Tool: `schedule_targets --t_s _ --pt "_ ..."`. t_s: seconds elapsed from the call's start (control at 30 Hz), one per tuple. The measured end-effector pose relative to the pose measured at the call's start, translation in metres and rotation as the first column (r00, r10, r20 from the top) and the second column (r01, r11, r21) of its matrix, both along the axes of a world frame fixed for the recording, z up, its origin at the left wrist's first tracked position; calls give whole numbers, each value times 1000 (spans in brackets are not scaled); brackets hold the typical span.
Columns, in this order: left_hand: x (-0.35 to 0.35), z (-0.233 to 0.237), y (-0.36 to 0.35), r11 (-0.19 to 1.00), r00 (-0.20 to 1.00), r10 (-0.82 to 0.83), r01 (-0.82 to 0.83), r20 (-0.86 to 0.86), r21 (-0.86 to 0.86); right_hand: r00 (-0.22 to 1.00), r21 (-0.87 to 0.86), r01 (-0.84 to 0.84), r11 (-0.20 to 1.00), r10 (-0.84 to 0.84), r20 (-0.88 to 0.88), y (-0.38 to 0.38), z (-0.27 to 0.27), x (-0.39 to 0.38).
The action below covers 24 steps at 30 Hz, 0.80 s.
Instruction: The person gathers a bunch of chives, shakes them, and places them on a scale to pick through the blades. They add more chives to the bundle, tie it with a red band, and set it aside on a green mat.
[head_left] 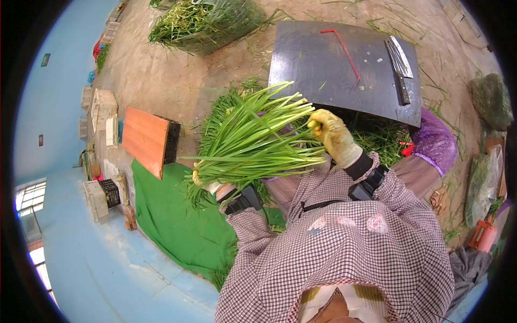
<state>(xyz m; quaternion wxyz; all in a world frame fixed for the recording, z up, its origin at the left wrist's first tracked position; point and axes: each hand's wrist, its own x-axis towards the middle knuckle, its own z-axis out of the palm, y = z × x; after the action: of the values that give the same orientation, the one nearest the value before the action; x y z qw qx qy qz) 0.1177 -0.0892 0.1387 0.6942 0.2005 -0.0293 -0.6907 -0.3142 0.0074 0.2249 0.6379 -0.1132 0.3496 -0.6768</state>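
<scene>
A large bunch of garlic chives (264, 134) lies across my left forearm side, its pale cut ends pointing right and its green leaves fanning left. My left hand (198, 176), gloved, is wrapped round the bunch from below; leaves hide most of it. At the pale ends is my right hand (335, 139) in a stained, yellowish glove. Its fingers are curled together against the stalk tips, and whatever is between them is hidden. Just beyond stands a dark metal board (323, 64), bearing a knife (400, 70) with a black handle and a bent red strip (343, 54).
Loose chives (377, 134) lie under the board and around my legs. A big bag of greens (210, 27) stands at the back. To the left are an orange board (144, 139) against a black crate and a green cloth (177, 215). Wrapped bundles (491, 102) line the right.
</scene>
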Motion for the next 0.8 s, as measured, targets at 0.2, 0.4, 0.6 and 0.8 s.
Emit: schedule_targets --t_s 0.2,0.4,0.6,0.8 --pt "10 -21 -1 991 911 47 -94 409 94 955 2 252 968 -248 -162 39 -22 -86" --pt "44 -56 -4 997 997 -76 77 -17 26 -682 912 163 375 711 -171 85 -46 -136" --pt "17 -41 -4 997 995 -78 78 55 -5 124 124 -246 961 158 -980 30 -30 -61" --pt "14 -36 4 993 991 -113 115 76 -20 715 68 -558 827 520 -468 -9 -28 -19"
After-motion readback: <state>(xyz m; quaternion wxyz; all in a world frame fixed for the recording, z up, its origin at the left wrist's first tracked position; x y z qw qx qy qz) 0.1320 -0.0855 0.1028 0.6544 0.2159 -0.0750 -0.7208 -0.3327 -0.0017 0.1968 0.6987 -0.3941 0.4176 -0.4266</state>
